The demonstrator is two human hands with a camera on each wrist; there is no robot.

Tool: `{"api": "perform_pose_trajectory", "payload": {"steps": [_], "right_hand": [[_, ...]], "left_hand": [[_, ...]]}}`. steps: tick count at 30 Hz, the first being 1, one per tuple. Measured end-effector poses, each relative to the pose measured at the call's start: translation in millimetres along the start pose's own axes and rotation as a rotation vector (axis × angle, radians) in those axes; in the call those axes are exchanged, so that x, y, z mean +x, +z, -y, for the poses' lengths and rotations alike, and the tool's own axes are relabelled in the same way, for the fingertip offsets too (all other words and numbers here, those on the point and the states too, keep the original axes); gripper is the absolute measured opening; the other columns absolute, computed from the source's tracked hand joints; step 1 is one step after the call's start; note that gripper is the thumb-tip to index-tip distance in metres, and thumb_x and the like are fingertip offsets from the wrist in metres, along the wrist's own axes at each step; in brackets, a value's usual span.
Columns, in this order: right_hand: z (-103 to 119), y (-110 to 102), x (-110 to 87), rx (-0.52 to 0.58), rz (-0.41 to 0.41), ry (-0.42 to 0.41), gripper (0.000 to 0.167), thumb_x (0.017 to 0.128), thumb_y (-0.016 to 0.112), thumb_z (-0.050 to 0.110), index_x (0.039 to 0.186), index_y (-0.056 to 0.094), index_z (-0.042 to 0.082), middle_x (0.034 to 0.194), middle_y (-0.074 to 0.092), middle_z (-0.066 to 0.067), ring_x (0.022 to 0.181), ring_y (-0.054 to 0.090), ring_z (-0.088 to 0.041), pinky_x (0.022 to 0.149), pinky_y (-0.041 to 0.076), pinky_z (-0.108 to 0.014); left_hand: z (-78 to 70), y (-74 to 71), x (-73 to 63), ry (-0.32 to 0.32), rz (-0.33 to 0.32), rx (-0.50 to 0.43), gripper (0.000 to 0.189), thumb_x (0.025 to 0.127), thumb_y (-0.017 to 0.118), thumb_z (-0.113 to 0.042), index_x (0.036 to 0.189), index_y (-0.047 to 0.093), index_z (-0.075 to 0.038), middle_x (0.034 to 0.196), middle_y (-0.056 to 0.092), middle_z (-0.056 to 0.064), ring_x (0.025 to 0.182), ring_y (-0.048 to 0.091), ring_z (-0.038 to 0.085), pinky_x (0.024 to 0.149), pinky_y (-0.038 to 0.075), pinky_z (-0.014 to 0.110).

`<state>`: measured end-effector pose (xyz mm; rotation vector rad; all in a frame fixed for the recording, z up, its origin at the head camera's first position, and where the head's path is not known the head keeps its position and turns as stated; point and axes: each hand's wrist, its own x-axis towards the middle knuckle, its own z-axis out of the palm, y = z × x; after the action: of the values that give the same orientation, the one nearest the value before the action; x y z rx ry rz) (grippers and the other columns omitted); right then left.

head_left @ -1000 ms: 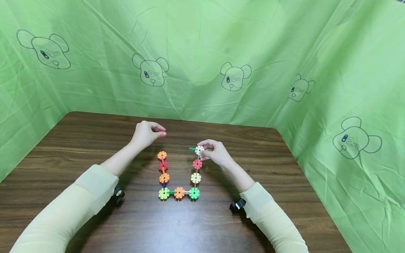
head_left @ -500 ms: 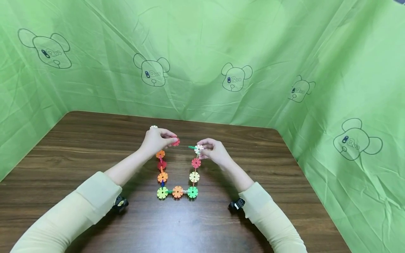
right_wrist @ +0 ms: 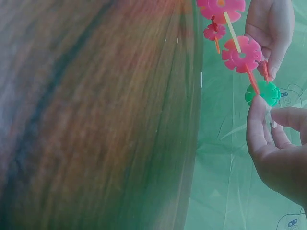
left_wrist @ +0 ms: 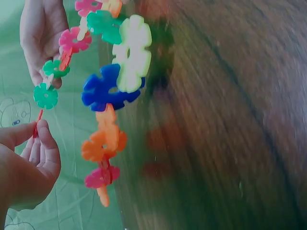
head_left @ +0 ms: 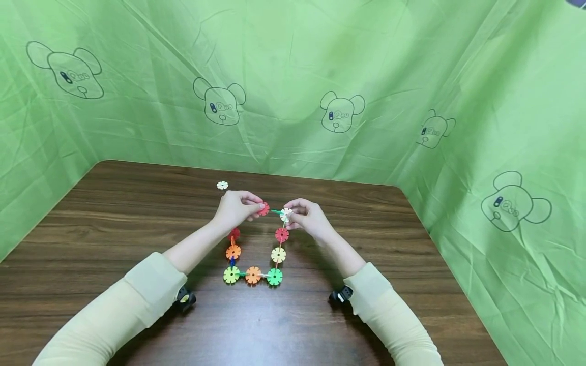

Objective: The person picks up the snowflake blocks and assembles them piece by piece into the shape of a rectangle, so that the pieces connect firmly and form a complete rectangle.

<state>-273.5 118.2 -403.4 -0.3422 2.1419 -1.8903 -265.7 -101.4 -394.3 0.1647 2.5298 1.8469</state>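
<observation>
My left hand (head_left: 234, 211) pinches a red notched snowflake disc (head_left: 264, 209) between thumb and fingers. Beside it, my right hand (head_left: 311, 219) pinches a white snowflake disc (head_left: 286, 214) at the upper right end of a linked disc chain. From that white disc a green disc (head_left: 276, 211), seen edge-on, juts toward the red one. The left wrist view shows the red disc's edge close to the green disc (left_wrist: 45, 96); whether they touch is unclear. The chain bends in a U through a bright green disc (head_left: 274, 277) and a yellow-green disc (head_left: 231, 275). My left hand hides its upper left end.
A loose white disc (head_left: 222, 185) lies on the wooden table (head_left: 366, 234) beyond my left hand. Green cloth (head_left: 284, 61) with bear-face drawings hangs behind the table and along its sides.
My left hand has moved right and nearer with the red disc, up to the green disc. The loose white disc has come into view behind it. My right hand has stayed nearly in place.
</observation>
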Motion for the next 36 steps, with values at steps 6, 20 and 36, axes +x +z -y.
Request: {"api": "perform_pose_trajectory", "payload": {"steps": [6, 20, 36], "right_hand": [[2.8, 2.3, 0.3, 0.005, 0.011, 0.0, 0.026, 0.089, 0.055, -0.006, 0.115, 0.053, -0.011, 0.089, 0.06, -0.015, 0.071, 0.064, -0.02, 0.077, 0.057, -0.042], [1.1, 7.7, 0.9, -0.035, 0.0, -0.027, 0.028, 0.089, 0.065, 0.008, 0.112, 0.062, -0.007, 0.085, 0.066, -0.014, 0.068, 0.065, -0.015, 0.069, 0.058, -0.036], [5.7, 5.6, -1.9, -0.101, 0.008, -0.031, 0.035, 0.088, 0.066, 0.008, 0.115, 0.059, -0.012, 0.084, 0.066, -0.015, 0.065, 0.065, -0.015, 0.072, 0.057, -0.042]], "left_hand": [[3.5, 4.7, 0.9, -0.008, -0.005, -0.033, 0.017, 0.082, 0.074, -0.013, 0.094, 0.071, -0.001, 0.079, 0.072, 0.012, 0.066, 0.069, 0.024, 0.059, 0.057, 0.034], [5.0, 7.8, -4.3, -0.027, -0.015, -0.069, 0.019, 0.082, 0.074, -0.015, 0.096, 0.072, -0.003, 0.079, 0.072, 0.011, 0.062, 0.067, 0.015, 0.07, 0.056, 0.047], [5.8, 17.1, -0.5, 0.076, -0.052, -0.013, 0.013, 0.082, 0.074, -0.015, 0.091, 0.073, -0.006, 0.076, 0.072, 0.009, 0.071, 0.068, 0.036, 0.064, 0.057, 0.044]]}}
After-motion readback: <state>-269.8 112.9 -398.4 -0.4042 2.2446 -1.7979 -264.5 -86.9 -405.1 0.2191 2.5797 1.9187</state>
